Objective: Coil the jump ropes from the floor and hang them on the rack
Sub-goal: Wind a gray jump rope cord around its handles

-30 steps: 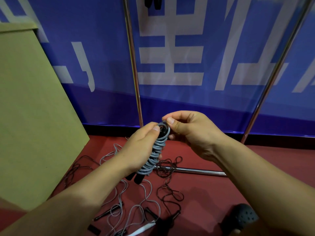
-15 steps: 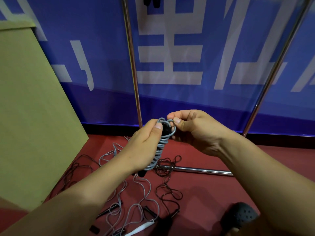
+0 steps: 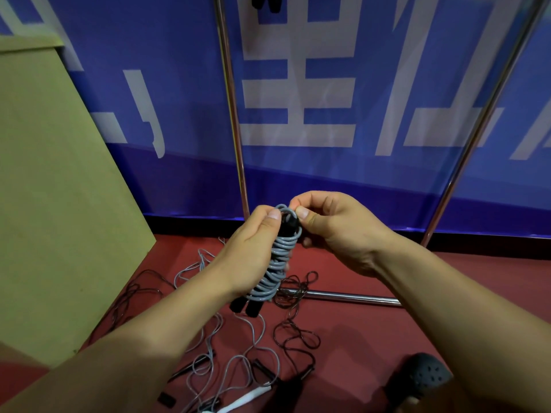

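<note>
A grey jump rope (image 3: 278,259) is wound in tight turns around its two black handles, whose ends stick out below. My left hand (image 3: 249,251) grips this bundle from the left, thumb on the top turns. My right hand (image 3: 337,231) pinches the last grey loop at the bundle's top. Behind stands the chrome rack, with its left upright (image 3: 231,108), right slanted pole (image 3: 483,114) and floor bar (image 3: 343,296). Black handles (image 3: 265,1) hang at the top edge.
On the red floor lie loose grey ropes (image 3: 247,350), dark brown ropes (image 3: 295,332) and a white handle (image 3: 244,402). A tan board (image 3: 50,204) leans at the left. A black perforated shoe (image 3: 423,378) is at the lower right. A blue banner covers the wall.
The bundle has turned more upright in my left hand. My right hand has shifted its pinch on the top grey loop, and both hands sit slightly closer together.
</note>
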Tool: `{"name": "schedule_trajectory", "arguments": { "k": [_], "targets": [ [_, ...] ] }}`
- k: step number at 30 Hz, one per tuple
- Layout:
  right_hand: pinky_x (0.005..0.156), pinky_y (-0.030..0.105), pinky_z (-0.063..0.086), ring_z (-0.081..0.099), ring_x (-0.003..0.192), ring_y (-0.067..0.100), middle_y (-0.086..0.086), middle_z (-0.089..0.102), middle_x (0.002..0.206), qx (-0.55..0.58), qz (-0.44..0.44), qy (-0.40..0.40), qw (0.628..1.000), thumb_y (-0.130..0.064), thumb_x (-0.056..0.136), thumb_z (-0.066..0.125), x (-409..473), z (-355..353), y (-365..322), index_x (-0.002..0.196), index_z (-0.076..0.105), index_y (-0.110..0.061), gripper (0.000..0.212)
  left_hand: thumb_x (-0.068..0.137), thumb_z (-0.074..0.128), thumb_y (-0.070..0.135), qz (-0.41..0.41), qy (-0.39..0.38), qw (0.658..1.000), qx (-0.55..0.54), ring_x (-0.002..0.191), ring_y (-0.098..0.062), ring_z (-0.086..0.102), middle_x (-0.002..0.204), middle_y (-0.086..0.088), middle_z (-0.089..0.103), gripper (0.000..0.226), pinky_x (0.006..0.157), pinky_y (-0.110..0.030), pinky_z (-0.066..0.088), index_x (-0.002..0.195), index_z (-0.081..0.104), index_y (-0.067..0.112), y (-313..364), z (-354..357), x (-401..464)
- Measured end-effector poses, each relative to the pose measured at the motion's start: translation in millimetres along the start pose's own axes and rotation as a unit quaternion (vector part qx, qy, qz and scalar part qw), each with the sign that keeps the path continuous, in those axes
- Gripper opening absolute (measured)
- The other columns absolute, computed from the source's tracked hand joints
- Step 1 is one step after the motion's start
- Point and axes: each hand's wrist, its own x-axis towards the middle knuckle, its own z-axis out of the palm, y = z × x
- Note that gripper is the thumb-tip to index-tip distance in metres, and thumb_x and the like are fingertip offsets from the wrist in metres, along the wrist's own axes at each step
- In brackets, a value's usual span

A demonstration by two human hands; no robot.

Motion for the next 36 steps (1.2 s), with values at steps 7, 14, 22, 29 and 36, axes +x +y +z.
{"name": "schedule_trajectory", "arguments": {
  "k": [7, 14, 22, 29, 36],
  "targets": [
    [0.054, 0.021, 0.047, 0.054, 0.054, 0.007, 0.004, 0.064, 0.072, 0.087, 0.008, 0.049, 0.995, -0.004, 0.093, 0.061, 2, 7, 4, 0.091, 0.067, -0.009, 0.008, 0.107, 0.03, 0.037, -0.033, -0.033, 0.998, -0.052, 0.061, -0.023, 0.061, 0.076, -0.013, 0.059, 0.031, 0.063, -0.037, 0.052, 0.098, 0.053, 0.018, 5, 4, -3],
    [0.049, 0.019, 0.045, 0.049, 0.051, 0.009, 0.001, 0.059, 0.058, 0.163, 0.034, 0.11, 0.98, -0.023, 0.087, 0.067, -1, 20, 9, 0.078, 0.066, -0.008, 0.017, 0.108, 0.03, 0.036, -0.042, -0.015, 0.992, -0.115, 0.056, -0.022, 0.06, 0.072, 0.0, 0.065, 0.031, 0.057, -0.032, 0.052, 0.101, 0.052, 0.016, 9, 6, -2],
    [0.058, 0.022, 0.053, 0.056, 0.057, 0.012, 0.008, 0.061, 0.066, 0.09, -0.024, 0.12, 0.988, -0.011, 0.095, 0.06, -2, 23, 8, 0.089, 0.07, -0.001, 0.015, 0.102, 0.052, 0.032, -0.054, 0.084, 0.98, -0.17, 0.071, -0.032, 0.061, 0.086, -0.016, 0.062, 0.013, 0.059, -0.039, 0.052, 0.094, 0.051, 0.021, 5, 3, 5],
    [0.059, 0.02, 0.052, 0.058, 0.062, 0.01, 0.005, 0.065, 0.075, 0.068, -0.025, 0.116, 0.991, -0.008, 0.098, 0.056, -2, 23, 9, 0.092, 0.068, -0.006, 0.013, 0.097, 0.063, 0.019, 0.01, 0.136, 0.98, -0.145, 0.076, -0.028, 0.061, 0.08, -0.016, 0.067, 0.023, 0.076, -0.045, 0.051, 0.075, 0.063, 0.027, 6, 3, 4],
    [0.058, 0.02, 0.051, 0.059, 0.061, 0.008, 0.004, 0.066, 0.076, 0.089, -0.025, 0.125, 0.988, -0.009, 0.099, 0.054, 1, 22, 13, 0.094, 0.066, -0.006, 0.014, 0.096, 0.064, 0.021, 0.039, 0.161, 0.98, -0.112, 0.076, -0.024, 0.068, 0.085, -0.018, 0.074, 0.011, 0.083, -0.055, 0.056, 0.087, 0.069, 0.018, 7, 6, 5]
  ]
}}
